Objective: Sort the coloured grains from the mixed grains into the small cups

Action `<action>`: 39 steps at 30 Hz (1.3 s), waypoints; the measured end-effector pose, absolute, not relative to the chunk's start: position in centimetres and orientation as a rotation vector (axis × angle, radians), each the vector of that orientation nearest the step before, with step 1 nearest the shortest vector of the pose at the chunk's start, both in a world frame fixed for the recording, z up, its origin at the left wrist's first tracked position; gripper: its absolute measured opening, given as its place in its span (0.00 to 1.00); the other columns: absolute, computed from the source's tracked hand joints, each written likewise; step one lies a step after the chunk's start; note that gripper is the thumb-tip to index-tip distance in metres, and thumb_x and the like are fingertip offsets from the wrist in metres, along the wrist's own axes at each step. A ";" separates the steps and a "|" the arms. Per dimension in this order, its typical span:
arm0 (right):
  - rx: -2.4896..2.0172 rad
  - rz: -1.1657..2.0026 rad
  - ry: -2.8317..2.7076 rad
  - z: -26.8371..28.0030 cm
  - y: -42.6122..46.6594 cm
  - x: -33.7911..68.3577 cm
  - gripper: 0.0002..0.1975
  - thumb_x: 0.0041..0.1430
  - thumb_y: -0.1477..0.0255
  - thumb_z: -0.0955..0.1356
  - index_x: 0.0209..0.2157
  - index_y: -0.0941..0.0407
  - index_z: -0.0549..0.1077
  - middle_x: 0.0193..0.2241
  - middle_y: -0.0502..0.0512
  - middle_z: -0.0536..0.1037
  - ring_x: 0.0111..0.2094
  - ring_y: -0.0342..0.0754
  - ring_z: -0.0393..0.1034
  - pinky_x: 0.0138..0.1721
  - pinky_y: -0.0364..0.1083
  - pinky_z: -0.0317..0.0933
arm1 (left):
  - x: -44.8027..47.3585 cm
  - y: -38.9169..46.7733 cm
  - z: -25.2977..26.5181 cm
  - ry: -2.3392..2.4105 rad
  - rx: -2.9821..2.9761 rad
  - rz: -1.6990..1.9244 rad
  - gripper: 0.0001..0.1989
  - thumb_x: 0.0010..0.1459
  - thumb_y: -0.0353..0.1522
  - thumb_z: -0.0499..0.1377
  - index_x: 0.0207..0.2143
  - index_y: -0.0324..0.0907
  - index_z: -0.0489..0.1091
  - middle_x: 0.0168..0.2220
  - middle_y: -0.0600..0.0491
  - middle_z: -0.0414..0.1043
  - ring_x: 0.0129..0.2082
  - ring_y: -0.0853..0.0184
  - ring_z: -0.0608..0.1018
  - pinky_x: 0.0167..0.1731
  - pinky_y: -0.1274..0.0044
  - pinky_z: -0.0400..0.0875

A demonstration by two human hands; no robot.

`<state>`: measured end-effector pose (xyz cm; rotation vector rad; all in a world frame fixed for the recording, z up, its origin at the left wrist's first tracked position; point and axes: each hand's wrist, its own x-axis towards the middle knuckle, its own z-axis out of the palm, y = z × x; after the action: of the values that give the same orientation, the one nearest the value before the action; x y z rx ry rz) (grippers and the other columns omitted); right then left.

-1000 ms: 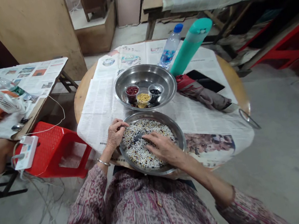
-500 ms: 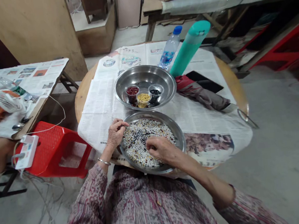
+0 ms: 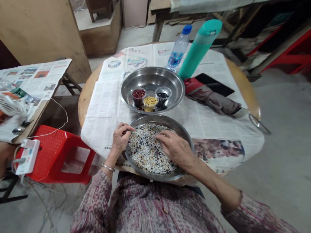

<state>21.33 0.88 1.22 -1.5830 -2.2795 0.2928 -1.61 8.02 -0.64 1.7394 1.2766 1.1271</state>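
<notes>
Workshop-type room w/ concrete floor; round wooden counter [image 3: 84, 98] covered w/ newspaper [image 3: 106, 107]. At the counter's near edge sits a steel pan [image 3: 184, 135] filled w/ mixed grains [image 3: 148, 151], mostly white w/ dark bits. Left hand [image 3: 121, 136] rests on the pan's left rim, fingers curled w/ thumb and fingertips pinched together at the edge of the grains; can't tell if anything is between them. Right hand [image 3: 176, 148] lies palm down on the grains in the pan's right half, fingers loose and spread, gripping nothing. Just behind, toward the counter's middle, a second steel pan [image 3: 151, 77] holds 3 small cups: red beans [image 3: 138, 93], yellow beans [image 3: 150, 100], black beans [image 3: 161, 95]. Toward the far edge, a water bottle [image 3: 178, 48] and a teal flask [image 3: 199, 48]. Near the right edge, a folded umbrella [image 3: 212, 100] and a dark tablet [image 3: 216, 84]. Left of the counter, a red stool [image 3: 64, 153].
</notes>
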 end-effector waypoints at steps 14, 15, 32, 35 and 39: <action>-1.423 0.646 -2.236 0.4 3.1 17.2 0.12 0.57 0.82 0.62 0.35 0.56 0.76 0.33 0.54 0.78 0.36 0.47 0.70 0.43 0.46 0.62 | -1.7 8.0 -0.6 1.265 1.761 1.126 0.13 0.52 0.20 0.55 0.30 0.41 0.78 0.35 0.52 0.69 0.38 0.68 0.73 0.40 0.78 0.68; -1.359 0.646 -2.270 0.6 3.2 16.8 0.13 0.57 0.83 0.63 0.36 0.56 0.76 0.34 0.54 0.78 0.37 0.47 0.70 0.44 0.46 0.62 | -1.7 8.0 -0.6 1.266 1.765 1.127 0.13 0.52 0.20 0.55 0.30 0.41 0.78 0.35 0.53 0.69 0.38 0.68 0.73 0.40 0.78 0.68; -1.765 0.054 -2.451 1.9 4.1 21.6 0.11 0.65 0.73 0.61 0.37 0.57 0.75 0.40 0.65 0.76 0.43 0.57 0.66 0.42 0.52 0.61 | -1.6 8.0 -0.6 1.257 1.733 1.129 0.12 0.53 0.21 0.55 0.30 0.41 0.78 0.34 0.53 0.68 0.35 0.69 0.72 0.37 0.79 0.67; -1.792 0.175 -2.354 1.2 2.5 22.9 0.11 0.65 0.71 0.62 0.40 0.57 0.75 0.39 0.63 0.75 0.41 0.54 0.68 0.43 0.50 0.62 | -1.6 8.0 -0.6 1.254 1.727 1.134 0.12 0.53 0.21 0.55 0.30 0.41 0.78 0.35 0.53 0.69 0.37 0.68 0.72 0.37 0.79 0.66; -1.637 0.557 -2.162 0.9 1.2 21.6 0.10 0.59 0.74 0.65 0.42 0.57 0.75 0.39 0.59 0.77 0.41 0.51 0.71 0.45 0.49 0.64 | -1.7 8.1 -0.6 1.249 1.733 1.134 0.11 0.54 0.22 0.56 0.30 0.41 0.78 0.35 0.53 0.69 0.36 0.69 0.72 0.37 0.78 0.66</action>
<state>21.57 1.20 0.95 -1.6366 -2.1618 0.5572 -1.69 8.06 -0.58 1.7335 1.2490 1.1343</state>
